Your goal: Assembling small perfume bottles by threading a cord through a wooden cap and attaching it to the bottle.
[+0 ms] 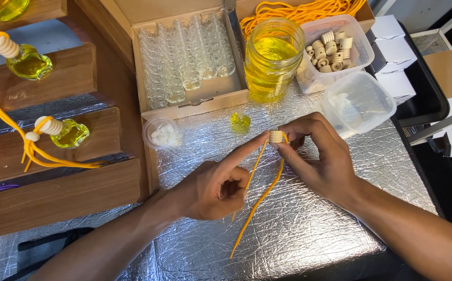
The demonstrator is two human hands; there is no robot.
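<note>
Where both forearms enter from the near edge: foil-covered table [309,234], with loose ends of orange cord [257,203] trailing toward the viewer, long axis running from near-left up to far-right. Left hand [213,190] curled loosely round the cord's middle, index finger stretched out to touch the ribbed wooden cap [276,136]. Right hand [319,156] closed in a pinch on that cap from the right, thumb and fingertips gripping, cord rising into the cap from below; both hands equally near, cap lying just beyond the left hand and at the tips of the right.

Just past the cap: small yellow-filled bottle [240,121] on the foil, apart from both hands; small round lidded cup [162,132] to its left. Farther back: cardboard box of empty clear bottles [184,57], glass jar of yellow liquid [273,57], tub of wooden caps [333,52], empty clear tub [361,101], and a heap of orange cords [299,13]. At left: wooden stepped rack [64,182] carrying finished corded bottles [70,134]. Nothing between hands and cap.
</note>
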